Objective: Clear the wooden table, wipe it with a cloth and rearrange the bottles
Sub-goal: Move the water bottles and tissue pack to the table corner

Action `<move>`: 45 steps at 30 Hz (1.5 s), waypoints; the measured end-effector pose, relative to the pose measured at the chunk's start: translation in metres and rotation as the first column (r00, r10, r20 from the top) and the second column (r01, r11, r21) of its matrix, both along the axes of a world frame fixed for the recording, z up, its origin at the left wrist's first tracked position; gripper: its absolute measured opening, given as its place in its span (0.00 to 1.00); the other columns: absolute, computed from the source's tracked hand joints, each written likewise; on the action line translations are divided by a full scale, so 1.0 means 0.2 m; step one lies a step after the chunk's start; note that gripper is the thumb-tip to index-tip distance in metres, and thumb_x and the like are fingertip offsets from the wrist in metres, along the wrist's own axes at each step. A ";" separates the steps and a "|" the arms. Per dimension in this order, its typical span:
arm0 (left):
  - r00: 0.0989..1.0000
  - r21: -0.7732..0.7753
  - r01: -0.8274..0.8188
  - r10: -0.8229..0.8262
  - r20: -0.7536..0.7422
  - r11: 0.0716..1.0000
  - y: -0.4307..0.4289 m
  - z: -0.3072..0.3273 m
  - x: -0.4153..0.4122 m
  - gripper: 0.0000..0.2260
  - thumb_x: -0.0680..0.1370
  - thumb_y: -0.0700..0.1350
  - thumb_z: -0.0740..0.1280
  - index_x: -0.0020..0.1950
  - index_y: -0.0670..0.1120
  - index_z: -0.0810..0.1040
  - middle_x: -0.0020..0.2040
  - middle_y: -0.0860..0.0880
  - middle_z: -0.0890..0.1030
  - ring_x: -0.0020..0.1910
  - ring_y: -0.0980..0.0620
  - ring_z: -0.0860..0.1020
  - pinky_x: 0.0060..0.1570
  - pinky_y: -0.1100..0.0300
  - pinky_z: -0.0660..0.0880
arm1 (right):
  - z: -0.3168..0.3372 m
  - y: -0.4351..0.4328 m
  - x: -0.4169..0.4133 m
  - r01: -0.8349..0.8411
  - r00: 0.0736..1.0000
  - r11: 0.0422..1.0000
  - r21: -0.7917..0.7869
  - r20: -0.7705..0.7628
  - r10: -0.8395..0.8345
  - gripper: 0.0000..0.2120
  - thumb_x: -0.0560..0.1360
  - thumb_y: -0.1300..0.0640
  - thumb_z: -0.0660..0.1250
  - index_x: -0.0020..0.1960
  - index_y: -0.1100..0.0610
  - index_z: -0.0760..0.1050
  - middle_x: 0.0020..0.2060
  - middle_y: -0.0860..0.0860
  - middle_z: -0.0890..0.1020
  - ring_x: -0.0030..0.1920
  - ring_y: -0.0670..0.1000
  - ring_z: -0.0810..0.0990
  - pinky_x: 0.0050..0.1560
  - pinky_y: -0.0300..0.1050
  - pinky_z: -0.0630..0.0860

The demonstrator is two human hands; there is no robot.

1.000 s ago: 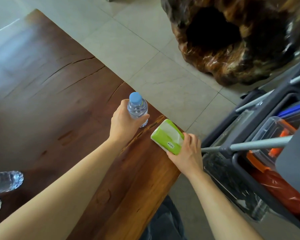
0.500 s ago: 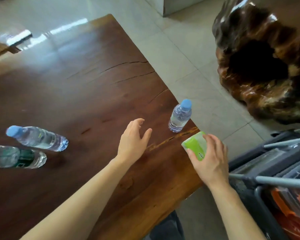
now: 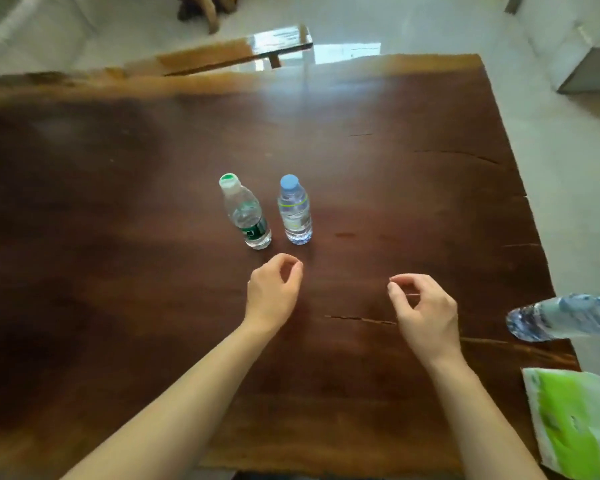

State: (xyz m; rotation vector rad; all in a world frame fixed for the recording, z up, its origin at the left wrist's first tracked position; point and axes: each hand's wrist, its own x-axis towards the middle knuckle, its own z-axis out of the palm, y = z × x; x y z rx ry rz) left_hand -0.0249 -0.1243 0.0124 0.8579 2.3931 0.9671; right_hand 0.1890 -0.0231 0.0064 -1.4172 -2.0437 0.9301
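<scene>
Two bottles stood upright side by side near the middle of the tabletop [image 3: 395, 188]: the green-capped bottle [image 3: 246, 213] on the left and the blue-capped bottle [image 3: 294, 211] just beside it on the right, close but apart. A third bottle [image 3: 561, 317] rested at the right edge, heavily blurred, so we could not tell whether it stood or lay. Our left hand [image 3: 274, 292] hovered just short of the pair, fingers curled loosely and holding nothing; our right hand [image 3: 425, 310] hung further right, likewise half curled and empty. A green and white packet [image 3: 575, 420] sat at the near right corner. We judged the rearranging well under way, with the third bottle not yet beside the pair. The green label carried print too small to read, and we could make out no brand
</scene>
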 end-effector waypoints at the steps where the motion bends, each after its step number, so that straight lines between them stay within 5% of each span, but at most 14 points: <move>1: 0.998 0.008 -0.057 0.057 0.007 0.998 -0.03 0.00 -0.06 0.05 0.78 0.47 0.68 0.49 0.48 0.83 0.43 0.50 0.85 0.45 0.47 0.82 0.52 0.50 0.77 | 0.00 0.01 -0.09 -0.026 1.000 0.999 -0.026 -0.017 0.025 0.03 0.76 0.58 0.72 0.50 0.53 0.82 0.45 0.48 0.84 0.41 0.47 0.81 0.46 0.32 0.74; 3: 0.988 0.025 -0.153 0.153 0.006 0.988 -0.06 0.01 -0.16 0.05 0.78 0.47 0.69 0.49 0.47 0.83 0.43 0.50 0.85 0.45 0.46 0.81 0.53 0.50 0.77 | -0.01 0.04 -0.25 -0.083 0.996 0.995 -0.055 -0.046 0.080 0.05 0.76 0.57 0.72 0.52 0.54 0.82 0.46 0.48 0.84 0.42 0.48 0.82 0.45 0.28 0.72; 7: 0.960 0.044 -0.279 0.278 0.030 0.959 -0.07 -0.02 -0.33 0.07 0.76 0.48 0.72 0.52 0.48 0.80 0.41 0.54 0.82 0.43 0.50 0.80 0.52 0.52 0.77 | -0.05 0.10 -0.54 -0.189 0.980 0.975 -0.117 -0.084 0.180 0.15 0.74 0.56 0.73 0.60 0.54 0.78 0.51 0.48 0.82 0.47 0.49 0.82 0.51 0.45 0.80; 10: 0.948 0.046 -0.318 0.316 0.038 0.947 -0.04 -0.07 -0.43 0.16 0.74 0.49 0.74 0.58 0.47 0.77 0.50 0.51 0.82 0.47 0.51 0.80 0.54 0.52 0.77 | -0.08 0.16 -0.72 -0.245 0.969 0.963 -0.113 -0.062 0.240 0.25 0.72 0.54 0.76 0.66 0.55 0.73 0.57 0.49 0.79 0.52 0.48 0.80 0.55 0.48 0.79; 17: 0.965 0.042 -0.258 0.256 0.058 0.965 0.10 -0.19 -0.59 0.35 0.68 0.53 0.79 0.71 0.47 0.69 0.66 0.49 0.73 0.62 0.52 0.75 0.59 0.61 0.69 | -0.15 0.29 -0.98 -0.294 0.956 0.945 -0.145 -0.063 0.288 0.39 0.69 0.54 0.78 0.75 0.57 0.64 0.70 0.52 0.73 0.70 0.51 0.72 0.70 0.48 0.69; 22: 0.978 0.082 -0.203 0.198 0.063 0.976 0.16 -0.23 -0.67 0.33 0.68 0.54 0.79 0.69 0.50 0.71 0.65 0.52 0.78 0.63 0.51 0.77 0.63 0.52 0.74 | -0.19 0.32 -1.06 -0.314 0.947 0.939 -0.142 -0.119 0.299 0.36 0.67 0.54 0.80 0.71 0.51 0.68 0.62 0.46 0.79 0.61 0.46 0.77 0.61 0.36 0.71; 25: 0.976 0.090 -0.216 0.211 0.060 0.972 0.19 -0.24 -0.69 0.31 0.68 0.54 0.79 0.68 0.51 0.71 0.62 0.51 0.81 0.60 0.49 0.79 0.61 0.51 0.75 | -0.21 0.32 -1.07 -0.263 0.961 0.953 -0.150 -0.129 0.245 0.31 0.67 0.53 0.80 0.66 0.48 0.71 0.52 0.39 0.80 0.53 0.43 0.80 0.52 0.31 0.70; 32: 0.990 0.105 -0.143 0.143 0.013 0.984 0.22 -0.20 -0.69 0.28 0.68 0.57 0.78 0.65 0.53 0.74 0.56 0.55 0.83 0.56 0.51 0.81 0.59 0.49 0.78 | -0.20 0.27 -0.94 -0.085 0.987 0.982 -0.166 -0.146 0.061 0.31 0.66 0.50 0.81 0.66 0.51 0.73 0.56 0.46 0.84 0.55 0.49 0.83 0.59 0.52 0.79; 45: 0.972 0.150 0.225 -0.233 0.041 0.963 0.73 -0.06 -0.27 0.30 0.67 0.54 0.80 0.66 0.53 0.74 0.55 0.55 0.83 0.53 0.54 0.82 0.56 0.56 0.78 | -0.08 0.37 -0.22 0.371 0.905 0.924 -0.098 -0.183 -0.383 0.30 0.67 0.47 0.80 0.65 0.47 0.72 0.50 0.33 0.77 0.51 0.42 0.81 0.58 0.46 0.81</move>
